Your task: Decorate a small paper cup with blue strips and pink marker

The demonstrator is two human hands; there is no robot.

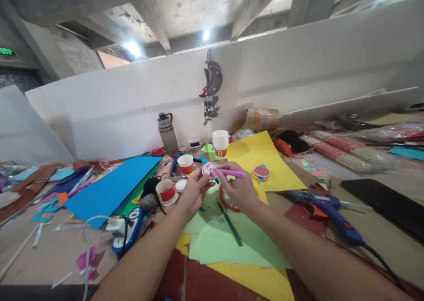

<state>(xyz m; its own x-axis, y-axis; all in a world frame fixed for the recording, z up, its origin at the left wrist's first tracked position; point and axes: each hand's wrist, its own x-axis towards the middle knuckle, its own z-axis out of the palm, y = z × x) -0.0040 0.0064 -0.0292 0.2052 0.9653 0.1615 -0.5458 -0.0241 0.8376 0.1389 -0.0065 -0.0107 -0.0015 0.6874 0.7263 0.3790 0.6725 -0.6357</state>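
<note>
Surface: a counter point(49, 252) covered with craft scraps and overlapping paper sheets. White boards point(298, 67) wall it off beyond the hands. Above them is a bare concrete ceiling point(198, 5) with lamps lit.

Hands: the left hand point(195, 190) and right hand point(236, 188) are raised close together over the green sheets point(225, 239). The left hand is pinched on a small round disc point(208, 168). The right hand is closed around a pink pen point(230, 173), whose end meets the disc.

Surroundings:
- Under the right hand: a red ring point(225, 204) and a green stick point(232, 226).
- Left of the hands: a tipped cup point(166, 191), a yarn ball point(149, 201) and a blue sheet point(109, 188).
- Beyond the hands: an upright cup point(185, 163), stacked cups point(220, 143), a bottle point(167, 133) and a moon ornament point(212, 84) hung on the board.
- Right of the hands: a yellow sheet point(261, 155) carrying a pink disc point(261, 172), then a blue glue gun point(331, 208) and a black slab point(387, 204).

Nothing lies between the two hands and the disc.
</note>
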